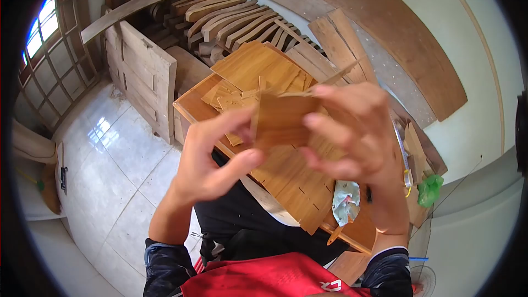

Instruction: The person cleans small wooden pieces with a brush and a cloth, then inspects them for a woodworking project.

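A small box-like piece of brown wood (287, 121), blurred by motion, is held up in front of me between both hands. My right hand (352, 129) pinches its right side, with fingertips at the upper corner and along the face. At the opposite edge, my left hand (217, 156) has its fingers curled against the wood, partly hidden, while the thumb sits lower near the bottom corner. Beneath the hands, a large thin wood panel (291, 187) lies on a wooden worktable (192, 97). Smaller cut wood pieces (228, 96) are heaped behind the left hand.
Another flat panel (258, 63) lies at the table's far end. A crumpled packet (346, 200) and a brush-like wooden handle (335, 235) are near the front edge. Curved wooden parts (236, 19) are stacked behind. A green plastic bag (430, 189) is at right, a wooden frame (140, 71) at left.
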The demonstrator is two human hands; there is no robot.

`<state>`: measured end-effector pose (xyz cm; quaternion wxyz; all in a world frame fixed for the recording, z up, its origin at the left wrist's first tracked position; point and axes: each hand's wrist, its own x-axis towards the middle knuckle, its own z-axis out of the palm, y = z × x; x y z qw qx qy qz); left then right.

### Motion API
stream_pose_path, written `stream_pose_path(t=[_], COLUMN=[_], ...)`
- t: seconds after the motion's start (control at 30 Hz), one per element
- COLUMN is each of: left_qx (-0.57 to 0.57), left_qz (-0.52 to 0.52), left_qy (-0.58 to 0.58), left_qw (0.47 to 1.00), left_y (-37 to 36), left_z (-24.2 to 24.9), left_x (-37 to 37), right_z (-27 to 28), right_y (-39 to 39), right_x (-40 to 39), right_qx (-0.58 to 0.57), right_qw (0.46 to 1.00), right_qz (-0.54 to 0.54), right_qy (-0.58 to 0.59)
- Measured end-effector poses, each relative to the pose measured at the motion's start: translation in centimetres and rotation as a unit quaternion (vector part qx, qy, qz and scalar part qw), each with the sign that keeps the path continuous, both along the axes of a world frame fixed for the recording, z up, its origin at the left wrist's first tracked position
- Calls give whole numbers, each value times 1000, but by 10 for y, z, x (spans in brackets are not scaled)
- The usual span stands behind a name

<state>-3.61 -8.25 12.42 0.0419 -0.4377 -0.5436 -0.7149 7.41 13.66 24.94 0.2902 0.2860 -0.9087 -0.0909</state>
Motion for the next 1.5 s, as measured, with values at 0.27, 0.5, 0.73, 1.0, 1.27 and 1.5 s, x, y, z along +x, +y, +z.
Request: stream_pose_path(t=[0.27,0.5,0.73,1.0,1.27,1.5], left_qx=[-37,-161,-181,-246,-5,2], left_qz=[57,128,212,218,249,91], left_qy=[-254,-165,188,18,101,338], left_qw=[965,965,942,944,963,937], left_y=[-5,69,97,45,56,51], left_z=[-85,-143,-156,-121,-1,-28], left_x=[-81,-92,-131,-92,-3,39], right_z=[-52,-155,-225,-262,-277,-253], right_y=[12,52,63,85,106,74], right_x=[51,188,269,284,284,302], right_qx=[-195,-270,-425,-427,-480,-530], right_qw=[981,910,809,809,783,617], right_qz=[-15,-292,-407,-401,-383,-580], right_qy=[0,-119,9,34,100,-40])
